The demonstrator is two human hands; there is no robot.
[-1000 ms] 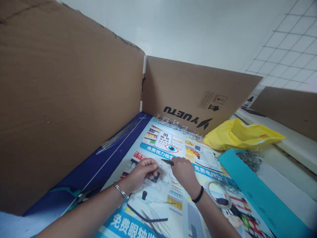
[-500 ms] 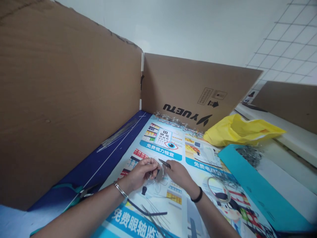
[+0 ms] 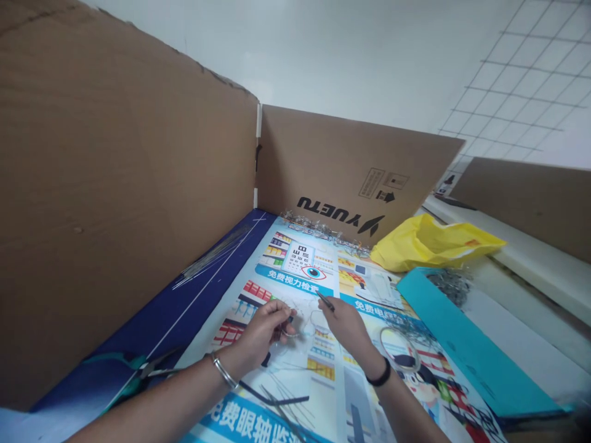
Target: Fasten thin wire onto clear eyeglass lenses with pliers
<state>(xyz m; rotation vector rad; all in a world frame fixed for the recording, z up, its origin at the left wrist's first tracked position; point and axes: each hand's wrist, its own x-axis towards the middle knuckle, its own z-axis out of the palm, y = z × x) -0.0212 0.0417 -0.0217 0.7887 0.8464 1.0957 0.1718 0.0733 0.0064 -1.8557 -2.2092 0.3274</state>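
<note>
My left hand [image 3: 272, 323] is closed in a pinch on a thin, bent wire [image 3: 290, 334]; its exact shape is too fine to make out. To the right, my right hand [image 3: 342, 320] wraps around a slim dark pointed tool [image 3: 325, 301], its tip aimed up and left. A gap separates the two hands, with a faint curved line of wire between them. Below them, loose straight wires [image 3: 281, 403] and a bent black strip [image 3: 272, 401] lie on the printed poster [image 3: 318, 394].
Teal-handled pliers [image 3: 133, 375] lie at the left. A wire bundle [image 3: 215, 255] rests on blue cloth. Tall cardboard panels [image 3: 175, 160] stand left and behind. Right are a wire coil [image 3: 385, 344], a yellow bag [image 3: 429, 243] and a teal board [image 3: 466, 344] beside tangled wire pieces [image 3: 450, 286].
My right hand with the dark tool has moved right, away from my left hand. My left hand still pinches the wire. The whole view has shifted slightly.
</note>
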